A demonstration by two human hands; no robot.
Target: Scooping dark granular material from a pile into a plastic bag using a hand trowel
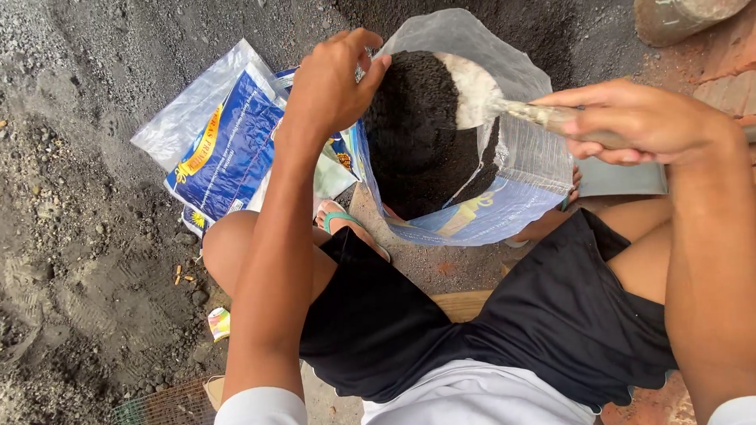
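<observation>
From the head camera, looking straight down: the person sits on a low wooden seat [463, 305] with knees apart, and a clear plastic bag [512, 160] with a blue printed lower part stands on the ground between the feet, at about 12 o'clock from the lap. The left hand [334, 83] pinches the bag's rim at its 9 o'clock edge, fingers curled over the plastic to hold the mouth open. The right hand [637, 123] is closed around the handle of a trowel [483, 97], reaching in from 3 o'clock; the pale blade sits inside the mouth, against the dark soil [413, 143].

By the look of it the filling is well along: soil rises high inside the bag, close to the rim on the left side, though some room is left toward the near edge. The soil looks fine, loose and nearly black. More empty bags [222, 143], blue and clear, lie flat at 10 o'clock on the gritty ground [64, 218].
</observation>
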